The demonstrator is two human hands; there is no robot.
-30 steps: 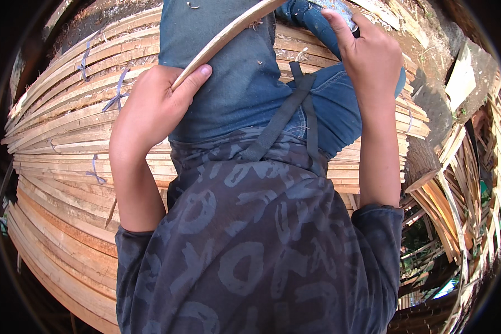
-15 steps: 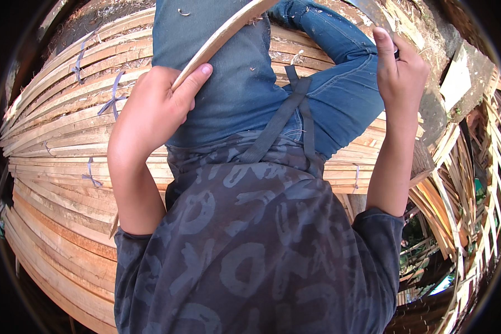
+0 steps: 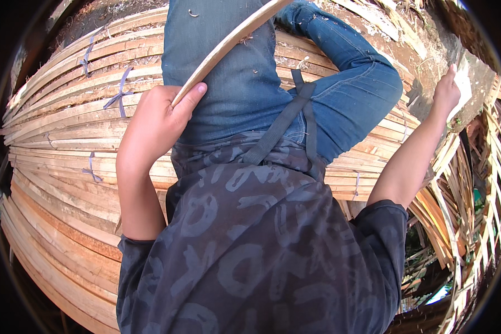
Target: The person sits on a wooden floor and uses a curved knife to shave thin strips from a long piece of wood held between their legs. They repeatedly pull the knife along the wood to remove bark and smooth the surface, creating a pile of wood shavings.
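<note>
My left hand (image 3: pixel 164 114) grips the near end of a pale wooden strip (image 3: pixel 228 44), its thumb lying along the top. From there the strip slants up over my thigh and leaves the view at the upper edge. Far out to the right, my right hand (image 3: pixel 446 93) is closed around the handle of a knife, which the fingers mostly cover. The narrow knife blade (image 3: pixel 459 53) points away from me and is hard to make out against the ground. My right arm is stretched out, well apart from the strip.
Bundles of wooden strips (image 3: pixel 67 125), bound with purple ties (image 3: pixel 118 94), lie beneath and beside me. My jeans-clad leg (image 3: pixel 350 106) is bent across the middle. On the right are a stone-like slab (image 3: pixel 476 75), more loose slats (image 3: pixel 440 222) and a woven slatted edge (image 3: pixel 487 183).
My right hand has swung outward to the right with the knife, away from the strip. My left hand still holds the strip in nearly the same place.
</note>
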